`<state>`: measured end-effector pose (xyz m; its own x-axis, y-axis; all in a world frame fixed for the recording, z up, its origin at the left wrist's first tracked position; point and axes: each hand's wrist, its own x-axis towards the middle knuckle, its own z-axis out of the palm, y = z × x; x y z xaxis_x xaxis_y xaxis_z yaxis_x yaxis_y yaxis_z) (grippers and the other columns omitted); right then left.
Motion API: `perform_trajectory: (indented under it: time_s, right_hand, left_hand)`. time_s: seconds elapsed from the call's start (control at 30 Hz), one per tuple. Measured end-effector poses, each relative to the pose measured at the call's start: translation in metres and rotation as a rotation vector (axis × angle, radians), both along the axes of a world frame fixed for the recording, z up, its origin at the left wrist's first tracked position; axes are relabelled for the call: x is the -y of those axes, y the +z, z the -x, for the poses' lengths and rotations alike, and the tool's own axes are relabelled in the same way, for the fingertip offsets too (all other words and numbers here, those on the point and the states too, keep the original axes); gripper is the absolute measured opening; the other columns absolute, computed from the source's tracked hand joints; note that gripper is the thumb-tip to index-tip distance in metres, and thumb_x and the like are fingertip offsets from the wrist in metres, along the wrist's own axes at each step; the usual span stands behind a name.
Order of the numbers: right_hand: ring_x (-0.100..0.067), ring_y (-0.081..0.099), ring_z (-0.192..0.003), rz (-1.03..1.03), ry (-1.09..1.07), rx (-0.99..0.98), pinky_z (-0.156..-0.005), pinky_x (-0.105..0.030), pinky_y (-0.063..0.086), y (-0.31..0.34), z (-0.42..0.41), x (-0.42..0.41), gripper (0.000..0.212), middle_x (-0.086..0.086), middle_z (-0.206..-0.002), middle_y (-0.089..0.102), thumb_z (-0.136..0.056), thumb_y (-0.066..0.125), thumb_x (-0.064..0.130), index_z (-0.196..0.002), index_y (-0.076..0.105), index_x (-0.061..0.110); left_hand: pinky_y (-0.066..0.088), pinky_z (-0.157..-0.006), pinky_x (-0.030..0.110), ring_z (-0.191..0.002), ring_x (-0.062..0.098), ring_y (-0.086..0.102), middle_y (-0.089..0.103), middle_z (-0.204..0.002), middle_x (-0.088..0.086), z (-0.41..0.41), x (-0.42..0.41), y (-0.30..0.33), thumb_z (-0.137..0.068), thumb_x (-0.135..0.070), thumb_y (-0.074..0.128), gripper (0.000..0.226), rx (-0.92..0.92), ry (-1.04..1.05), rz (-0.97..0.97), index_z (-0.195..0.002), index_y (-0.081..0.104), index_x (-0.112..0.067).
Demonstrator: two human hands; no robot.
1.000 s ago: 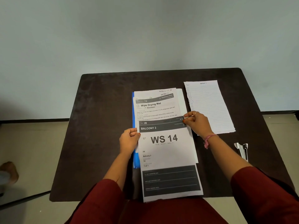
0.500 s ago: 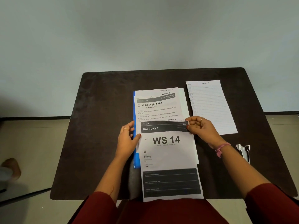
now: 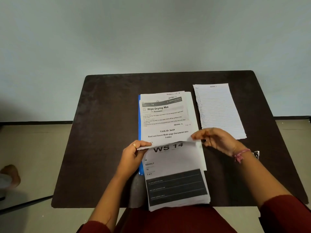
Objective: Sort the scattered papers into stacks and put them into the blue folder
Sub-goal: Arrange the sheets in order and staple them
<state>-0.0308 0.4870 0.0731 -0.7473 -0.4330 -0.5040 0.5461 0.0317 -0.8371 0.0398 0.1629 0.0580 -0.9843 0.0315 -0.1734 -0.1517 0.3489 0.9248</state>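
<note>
My left grip [image 3: 134, 153] pinches near-left edge of white "TASK ID: 3649" sheet [image 3: 168, 134]; right grip [image 3: 217, 140] fingers loosely curled at its right corner, contact blurred, cannot tell. Sheet lies over "WS 14" page [image 3: 176, 165], on paper stack atop blue folder [image 3: 139, 115], mid tabletop [image 3: 109, 132]. Long axes run near-far, text tops far. Lined sheet [image 3: 218, 110] apart, right.

Dark wood table [image 3: 107, 132] vs plain grey wall [image 3: 151, 34], beige floor [image 3: 33, 148].
</note>
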Motion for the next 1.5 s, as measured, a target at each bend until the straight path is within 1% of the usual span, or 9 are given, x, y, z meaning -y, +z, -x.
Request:
perform_trajectory:
  time_s: [0.13,0.2,0.3,0.6,0.83,1.07,1.27,1.4,1.5]
  right_hand:
    - [-0.012,0.062,-0.093,-0.647,0.017,-0.378,-0.081,-0.02,0.042,-0.005,0.04,0.018,0.012,0.007,-0.109,0.068,-0.088,0.066,0.022,-0.099,0.069,0.026]
    - [-0.008,0.055,-0.089,-0.852,0.189,-0.532,-0.079,-0.016,0.04,-0.015,0.058,0.026,0.025,0.004,-0.116,0.06,-0.085,0.07,0.023,-0.109,0.066,0.027]
    - [-0.015,0.053,-0.106,-1.065,0.402,-0.548,-0.093,-0.032,0.045,-0.022,0.076,0.037,0.042,0.003,-0.122,0.055,-0.081,0.073,0.031,-0.121,0.062,0.026]
    - [-0.016,0.061,-0.093,-1.088,0.352,-0.562,-0.083,-0.028,0.048,-0.028,0.078,0.042,0.018,0.004,-0.091,0.063,-0.082,0.071,0.014,-0.1,0.071,0.019]
    - [-0.016,0.062,-0.098,-1.128,0.301,-0.647,-0.093,-0.036,0.044,-0.025,0.067,0.038,0.015,0.007,-0.103,0.072,-0.088,0.066,0.024,-0.1,0.075,0.027]
    - [-0.015,0.057,-0.113,-0.921,0.225,-0.647,-0.092,-0.023,0.039,-0.016,0.05,0.028,0.009,0.002,-0.12,0.065,-0.082,0.073,0.023,-0.09,0.077,0.024]
    - [-0.019,0.067,-0.104,-0.359,0.314,-0.224,-0.094,-0.029,0.05,0.017,0.024,0.014,0.014,0.0,-0.101,0.074,-0.08,0.076,0.019,-0.094,0.076,0.019]
    - [-0.024,0.061,-0.116,-0.141,0.438,-0.086,-0.102,-0.033,0.045,0.016,0.02,0.004,0.033,-0.01,-0.117,0.069,-0.067,0.084,0.038,-0.095,0.077,0.023]
    - [-0.022,0.058,-0.12,-0.044,0.511,-0.041,-0.103,-0.028,0.043,0.011,0.027,0.004,0.037,-0.008,-0.119,0.068,-0.067,0.081,0.047,-0.095,0.077,0.023]
  left_hand:
    - [0.055,-0.079,0.018,-0.104,-0.004,0.059,0.064,-0.108,-0.026,-0.008,0.0,0.004,-0.094,0.003,0.052,0.048,0.013,-0.059,-0.003,-0.092,0.069,-0.042]
    - [0.054,-0.078,0.017,-0.107,-0.006,0.057,0.065,-0.109,-0.023,-0.011,-0.001,0.007,-0.094,0.006,0.05,0.054,0.014,-0.073,-0.016,-0.092,0.067,-0.045]
    - [0.055,-0.078,0.019,-0.11,-0.006,0.055,0.064,-0.111,-0.021,-0.012,-0.001,0.012,-0.094,0.008,0.048,0.047,0.034,-0.093,-0.073,-0.09,0.066,-0.035]
    - [0.051,-0.079,0.013,-0.11,-0.009,0.055,0.061,-0.116,-0.009,-0.012,-0.005,0.013,-0.098,-0.006,0.046,0.013,0.083,-0.122,-0.112,-0.104,0.057,-0.011]
    - [0.051,-0.077,0.013,-0.109,-0.01,0.056,0.058,-0.119,-0.008,-0.011,-0.01,0.004,-0.099,-0.006,0.044,0.015,0.066,-0.071,-0.121,-0.107,0.055,-0.013]
    - [0.049,-0.091,0.014,-0.126,-0.005,0.042,0.044,-0.134,-0.01,-0.01,-0.004,-0.01,-0.088,-0.004,0.063,0.016,-0.025,-0.012,-0.067,-0.095,0.067,-0.018]
    - [0.048,-0.089,0.011,-0.122,-0.011,0.041,0.034,-0.139,-0.019,-0.013,-0.008,-0.013,-0.087,-0.003,0.064,0.014,0.052,0.194,-0.191,-0.1,0.066,-0.008]
    - [0.053,-0.081,0.019,-0.121,0.004,0.053,0.047,-0.137,-0.013,-0.015,-0.012,-0.012,-0.091,-0.002,0.058,0.018,0.095,0.253,-0.364,-0.107,0.056,-0.01]
    - [0.055,-0.077,0.021,-0.108,0.017,0.064,0.065,-0.113,0.005,-0.015,-0.013,-0.008,-0.092,0.002,0.053,0.014,0.121,0.296,-0.435,-0.1,0.047,-0.008]
